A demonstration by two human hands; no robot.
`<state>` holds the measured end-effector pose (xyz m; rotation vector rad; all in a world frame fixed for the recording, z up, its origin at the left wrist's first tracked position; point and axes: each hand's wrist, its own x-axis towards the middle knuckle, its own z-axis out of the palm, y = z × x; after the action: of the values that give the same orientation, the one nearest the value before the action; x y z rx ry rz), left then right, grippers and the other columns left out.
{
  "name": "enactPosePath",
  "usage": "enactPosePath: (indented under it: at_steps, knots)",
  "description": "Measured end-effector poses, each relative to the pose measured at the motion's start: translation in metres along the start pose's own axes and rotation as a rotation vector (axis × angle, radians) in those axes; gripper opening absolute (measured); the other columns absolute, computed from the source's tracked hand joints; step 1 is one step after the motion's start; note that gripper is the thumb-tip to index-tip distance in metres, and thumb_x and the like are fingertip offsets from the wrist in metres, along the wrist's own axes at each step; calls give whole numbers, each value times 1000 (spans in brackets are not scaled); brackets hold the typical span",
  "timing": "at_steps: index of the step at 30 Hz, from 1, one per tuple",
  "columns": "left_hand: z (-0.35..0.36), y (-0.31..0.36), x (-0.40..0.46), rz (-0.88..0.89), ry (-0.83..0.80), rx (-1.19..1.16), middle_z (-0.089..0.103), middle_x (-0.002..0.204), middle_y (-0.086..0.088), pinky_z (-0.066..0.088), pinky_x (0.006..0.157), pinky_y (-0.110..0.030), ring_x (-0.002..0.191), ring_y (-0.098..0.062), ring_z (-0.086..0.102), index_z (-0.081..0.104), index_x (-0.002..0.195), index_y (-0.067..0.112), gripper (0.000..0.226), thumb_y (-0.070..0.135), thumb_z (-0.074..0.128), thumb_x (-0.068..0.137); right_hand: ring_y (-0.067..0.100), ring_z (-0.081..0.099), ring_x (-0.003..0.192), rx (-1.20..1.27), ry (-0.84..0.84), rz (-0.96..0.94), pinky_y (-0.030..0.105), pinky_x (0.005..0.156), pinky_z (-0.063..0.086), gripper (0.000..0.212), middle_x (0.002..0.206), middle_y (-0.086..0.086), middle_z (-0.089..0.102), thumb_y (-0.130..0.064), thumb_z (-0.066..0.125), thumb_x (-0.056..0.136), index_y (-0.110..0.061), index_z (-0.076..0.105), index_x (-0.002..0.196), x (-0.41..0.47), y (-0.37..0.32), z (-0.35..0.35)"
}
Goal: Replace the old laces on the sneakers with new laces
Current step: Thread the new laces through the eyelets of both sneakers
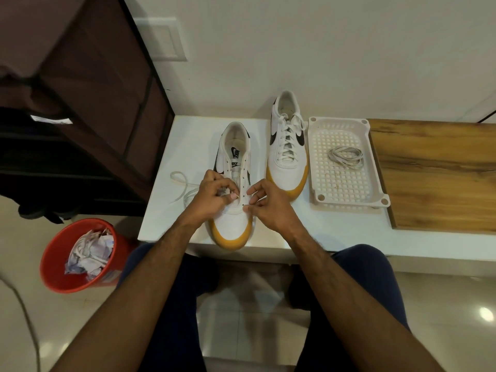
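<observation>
A white sneaker point(233, 167) with a yellow toe and bare eyelets stands on the white table point(188, 146), toe toward me. My left hand point(212, 194) pinches a white lace point(179, 183) at the lowest left eyelets; the rest of that lace trails in loops to the left. My right hand point(268, 205) has its fingers curled and pinches at the lowest right eyelet; what it pinches is too small to tell. A second, fully laced sneaker point(287, 149) stands behind and to the right. A coiled lace point(346, 157) lies in a white perforated tray point(316, 183).
A red bin point(56, 253) with crumpled paper and a lace stands on the floor at the left. A dark fabric rack point(80, 103) fills the left side. A wooden board point(434, 178) lies right of the tray. My knees are under the table edge.
</observation>
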<state>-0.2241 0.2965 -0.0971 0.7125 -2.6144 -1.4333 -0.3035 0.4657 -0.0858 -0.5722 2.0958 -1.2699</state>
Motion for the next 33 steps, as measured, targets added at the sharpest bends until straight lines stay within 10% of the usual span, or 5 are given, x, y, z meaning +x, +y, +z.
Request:
enactPosePath:
  at_steps: [15, 33]
  knots:
    - [-2, -4, 10, 23, -178, 177, 35, 107, -4, 42, 104, -40, 115, -29, 44, 66, 95, 24, 19, 11, 77, 87, 12, 62, 79, 26, -4, -38, 13, 68, 52, 32, 90, 3, 64, -9, 82, 83, -14, 62, 107, 0, 9, 2]
    - [-16, -3, 11, 132, -340, 250, 38, 110, -2, 43, 96, -25, 109, -17, 46, 69, 106, 11, 17, 9, 74, 90, 11, 60, 80, 30, -39, -22, 14, 67, 51, 33, 92, 2, 62, -8, 80, 84, -13, 57, 108, -1, 9, 5]
